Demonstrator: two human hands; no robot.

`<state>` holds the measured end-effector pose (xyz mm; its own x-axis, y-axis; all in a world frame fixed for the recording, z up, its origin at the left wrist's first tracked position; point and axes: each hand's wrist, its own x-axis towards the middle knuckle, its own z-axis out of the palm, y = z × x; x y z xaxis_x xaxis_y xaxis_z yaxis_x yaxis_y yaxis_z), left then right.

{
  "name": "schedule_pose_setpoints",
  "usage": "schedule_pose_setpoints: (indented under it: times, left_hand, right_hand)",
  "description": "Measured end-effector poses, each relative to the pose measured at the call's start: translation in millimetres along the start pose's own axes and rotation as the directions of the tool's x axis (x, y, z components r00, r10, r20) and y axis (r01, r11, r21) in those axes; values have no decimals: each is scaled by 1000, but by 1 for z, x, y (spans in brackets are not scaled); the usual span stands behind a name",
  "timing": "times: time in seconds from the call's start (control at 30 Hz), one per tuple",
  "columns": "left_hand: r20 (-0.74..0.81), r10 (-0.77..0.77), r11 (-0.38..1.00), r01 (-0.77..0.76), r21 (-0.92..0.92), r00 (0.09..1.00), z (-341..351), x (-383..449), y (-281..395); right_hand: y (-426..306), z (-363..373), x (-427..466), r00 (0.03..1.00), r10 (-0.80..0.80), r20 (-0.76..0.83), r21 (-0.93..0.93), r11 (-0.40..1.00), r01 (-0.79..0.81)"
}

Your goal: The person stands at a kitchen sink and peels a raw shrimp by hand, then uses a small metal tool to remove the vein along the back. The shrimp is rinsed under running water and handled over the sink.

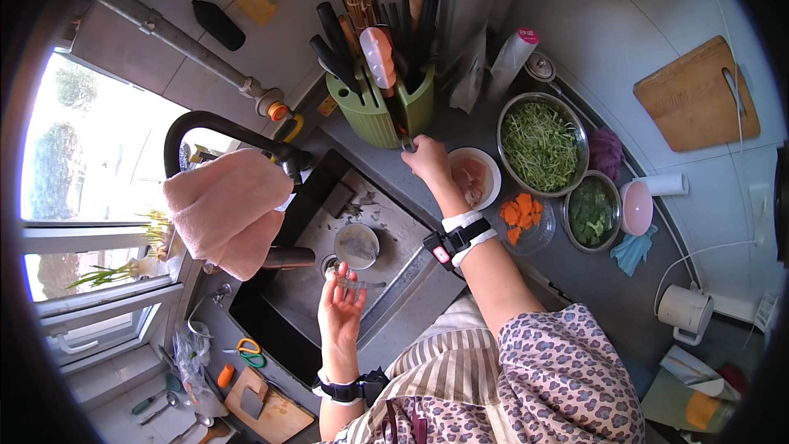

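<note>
My left hand [342, 308] is palm up over the near side of the sink [394, 283]. Across its fingers lies a slim grey, translucent piece [363, 285] that looks like a raw shrimp. My right hand [426, 159] reaches to the front of a green knife holder [370, 117], its fingertips pinched on a small greyish item [407, 144] too small to name. The holder carries black-handled knives, chopsticks and a pink-handled tool [378, 58]. In the sink stands a round bowl [357, 246] with greyish contents, beside the drain.
Beside my right forearm are a white bowl of raw meat [473, 177], cut carrots [521, 216] on a clear plate, and metal bowls of green shoots [539, 147] and broccoli [592, 209]. A pink towel [228, 209] hangs over the black faucet [203, 117]. Scissors [248, 351] and a cutting board [271, 407] lie at left.
</note>
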<state>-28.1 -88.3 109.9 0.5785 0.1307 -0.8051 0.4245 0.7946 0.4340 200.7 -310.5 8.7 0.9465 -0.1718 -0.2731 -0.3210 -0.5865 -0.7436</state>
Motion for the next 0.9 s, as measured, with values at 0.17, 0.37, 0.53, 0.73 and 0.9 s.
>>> schedule_pose_setpoints:
  times: [0.17, 0.37, 0.53, 0.73, 0.9]
  left_hand:
    - [22, -12, 1000, 12, 7, 1000, 6, 1, -1]
    - [42, -23, 1000, 23, 16, 999, 10, 6, -7]
    - [45, -9, 1000, 9, 9, 999, 8, 3, -4]
    - [43, -6, 1000, 6, -14, 999, 5, 4, -2]
    - [37, -27, 1000, 28, -15, 999, 2, 8, -3]
  right_hand:
    - [-16, -4, -4, 998, -41, -52, 42, 998, 43]
    - [-11, -9, 1, 999, -2, -47, 103, 995, 7]
    - [-26, -16, -10, 998, 17, -68, -175, 984, -29]
    - [-32, -50, -10, 950, -133, -284, 64, 986, 157]
    - [-58, -85, 12, 778, -224, -588, 333, 809, 485]
